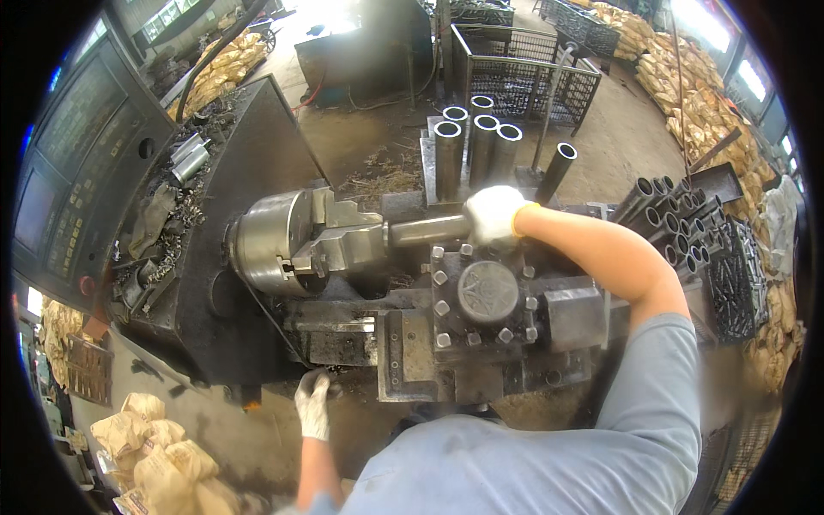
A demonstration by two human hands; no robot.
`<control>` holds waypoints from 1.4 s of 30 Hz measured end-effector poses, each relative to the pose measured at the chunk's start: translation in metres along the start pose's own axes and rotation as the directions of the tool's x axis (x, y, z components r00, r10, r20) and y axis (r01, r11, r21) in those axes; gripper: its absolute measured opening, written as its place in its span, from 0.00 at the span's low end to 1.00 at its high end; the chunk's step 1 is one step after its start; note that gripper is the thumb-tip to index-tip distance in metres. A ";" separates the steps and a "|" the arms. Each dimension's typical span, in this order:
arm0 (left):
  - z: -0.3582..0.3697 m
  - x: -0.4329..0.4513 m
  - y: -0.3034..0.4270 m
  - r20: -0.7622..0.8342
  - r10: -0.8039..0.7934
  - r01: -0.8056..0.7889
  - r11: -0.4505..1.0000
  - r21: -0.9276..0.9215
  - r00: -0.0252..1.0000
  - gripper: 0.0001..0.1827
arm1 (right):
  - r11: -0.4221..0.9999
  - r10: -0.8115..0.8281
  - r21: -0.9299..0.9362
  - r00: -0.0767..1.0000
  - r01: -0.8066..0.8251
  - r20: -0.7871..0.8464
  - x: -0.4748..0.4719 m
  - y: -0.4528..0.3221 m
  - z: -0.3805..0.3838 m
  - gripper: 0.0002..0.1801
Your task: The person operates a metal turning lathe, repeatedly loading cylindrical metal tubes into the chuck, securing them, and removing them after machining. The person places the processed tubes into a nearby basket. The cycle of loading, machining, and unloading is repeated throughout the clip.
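In the head view, my right hand (494, 211), in a white work glove, is closed around the right end of a steel tube (430, 230). The tube lies level, its left end at the jaws (351, 241) of a lathe chuck (273, 241). Whether the jaws clamp it cannot be told. Lower down, my gloved left hand (313, 398) is curled at the lower end of a thin metal rod (273, 322), which slants up towards the chuck. Just below my right hand sits the square tool post (483, 299) with its several clamping bolts.
Several upright tubes (449, 161) stand on a plate behind the tool post. More tubes (676, 219) are stacked at the right, beside a mesh crate (737, 283) of metal parts. A control panel (84, 174) is at the left. Metal chips (170, 257) cover the headstock ledge. Sacks (161, 457) lie lower left.
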State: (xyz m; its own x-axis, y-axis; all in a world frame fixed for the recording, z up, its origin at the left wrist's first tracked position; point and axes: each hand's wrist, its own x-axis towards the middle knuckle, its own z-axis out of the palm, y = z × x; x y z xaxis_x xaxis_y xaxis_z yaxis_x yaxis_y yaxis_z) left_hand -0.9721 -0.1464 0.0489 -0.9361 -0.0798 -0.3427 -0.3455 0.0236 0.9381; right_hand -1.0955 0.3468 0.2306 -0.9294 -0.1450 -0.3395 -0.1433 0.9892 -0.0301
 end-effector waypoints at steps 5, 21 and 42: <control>-0.106 0.010 -0.072 -0.489 -0.173 0.056 0.968 -0.245 0.855 0.24 | 0.969 -0.103 0.225 0.995 0.102 -0.009 0.021 0.020 0.033 0.31; -0.222 0.045 -0.069 -0.460 -0.378 0.048 0.811 -0.583 0.804 0.20 | 0.643 -0.393 0.752 0.905 0.145 0.162 0.103 -0.035 -0.006 0.58; -0.164 0.142 0.383 -0.173 0.745 0.193 0.061 0.979 0.645 0.43 | 0.645 0.647 0.754 0.434 0.126 -0.626 -0.165 0.044 0.075 0.24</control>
State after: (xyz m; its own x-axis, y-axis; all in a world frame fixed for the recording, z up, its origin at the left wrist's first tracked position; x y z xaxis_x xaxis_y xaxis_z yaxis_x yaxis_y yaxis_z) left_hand -1.2262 -0.3120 0.3673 -0.8491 -0.2066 0.4861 -0.2670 0.9620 -0.0575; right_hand -0.9231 0.4159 0.2152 -0.7096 0.5643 0.4220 0.0472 0.6356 -0.7706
